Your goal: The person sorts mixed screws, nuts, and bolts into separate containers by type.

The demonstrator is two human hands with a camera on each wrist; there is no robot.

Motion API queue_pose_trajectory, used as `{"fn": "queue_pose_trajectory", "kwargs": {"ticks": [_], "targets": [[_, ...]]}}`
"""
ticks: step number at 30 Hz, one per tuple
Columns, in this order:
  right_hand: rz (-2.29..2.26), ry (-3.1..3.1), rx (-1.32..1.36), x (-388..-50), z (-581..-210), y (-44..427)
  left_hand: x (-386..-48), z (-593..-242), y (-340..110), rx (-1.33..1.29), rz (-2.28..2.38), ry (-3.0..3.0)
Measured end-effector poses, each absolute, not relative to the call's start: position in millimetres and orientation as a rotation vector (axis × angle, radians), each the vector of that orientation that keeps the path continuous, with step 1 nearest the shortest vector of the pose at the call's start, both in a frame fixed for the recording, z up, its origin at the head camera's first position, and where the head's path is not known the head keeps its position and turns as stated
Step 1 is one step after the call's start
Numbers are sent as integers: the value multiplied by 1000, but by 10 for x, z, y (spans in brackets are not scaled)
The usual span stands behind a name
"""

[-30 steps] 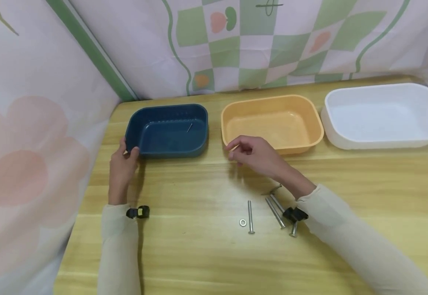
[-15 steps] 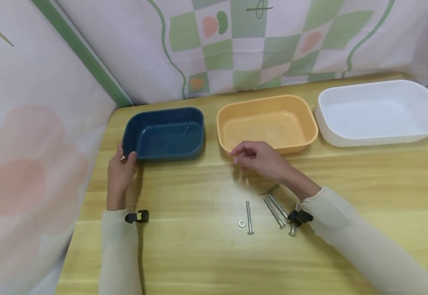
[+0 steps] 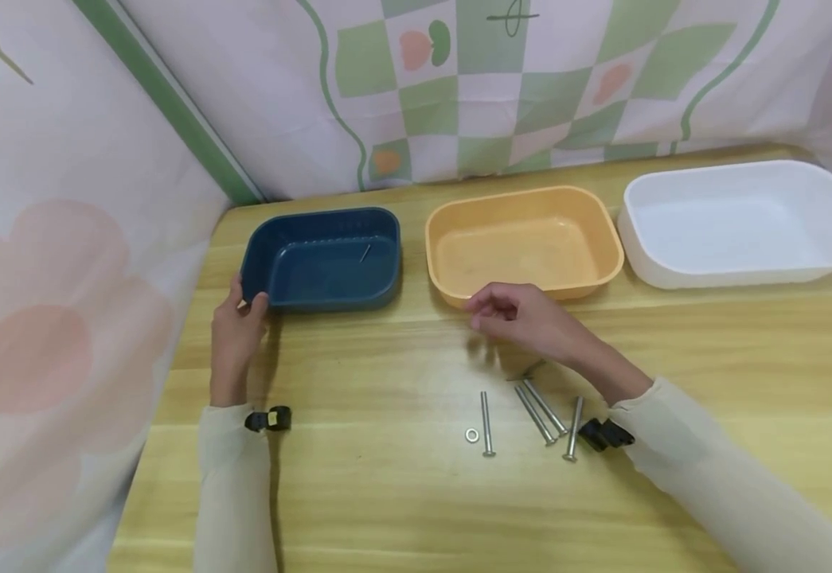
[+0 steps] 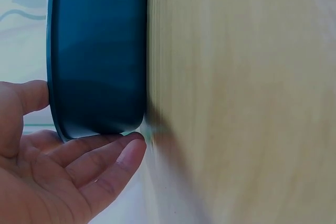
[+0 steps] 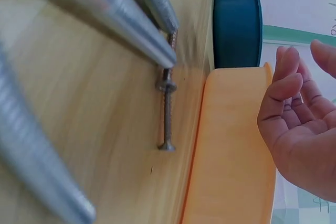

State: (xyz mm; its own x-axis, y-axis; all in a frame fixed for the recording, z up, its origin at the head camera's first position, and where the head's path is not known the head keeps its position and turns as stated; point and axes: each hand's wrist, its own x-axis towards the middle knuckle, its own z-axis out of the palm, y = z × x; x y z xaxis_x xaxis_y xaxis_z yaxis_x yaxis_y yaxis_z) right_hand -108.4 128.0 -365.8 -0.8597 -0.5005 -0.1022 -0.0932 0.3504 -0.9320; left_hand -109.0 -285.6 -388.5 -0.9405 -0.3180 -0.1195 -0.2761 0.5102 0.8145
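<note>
My left hand (image 3: 238,342) holds the near left corner of a dark blue plastic bin (image 3: 322,304), fingers along its outer side and thumb at the rim. A small thin metal piece (image 3: 365,253) lies inside that bin. My right hand (image 3: 530,320), with nothing visible in it, hovers at the near edge of a yellow bin (image 3: 444,291), its fingers loosely bent. Below it on the table lie several long silver bolts (image 3: 534,415), a nut (image 3: 472,435) and small screws (image 5: 167,116), the latter partly hidden by my hand in the head view.
A white bin (image 3: 738,274) stands at the right of the yellow one. All three bins line the back of the wooden table (image 3: 358,493). Patterned cloth (image 3: 487,111) hangs behind the bins and on the left.
My right hand has drawn back slightly to the right and toward me, uncovering more of the bolts. My left hand has stayed at the blue bin's corner. The head view has shifted slightly.
</note>
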Motion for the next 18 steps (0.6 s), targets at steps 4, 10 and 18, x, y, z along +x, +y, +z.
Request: {"fn": "queue_pose_trajectory", "kwargs": {"ticks": [4,10,18], "targets": [[-1515,2251,-519,-1037,-3642,1342,-1082,-3882,-2856,522,-1436,-2693],[-1517,2277,-526,-999,-3658,1433,-1067,-3856,-2870,508,-1407,-2691],[-1493,2287,-499,-986,-3733,1587,-1066,-3825,-2877,488,-1444,-2694]]}}
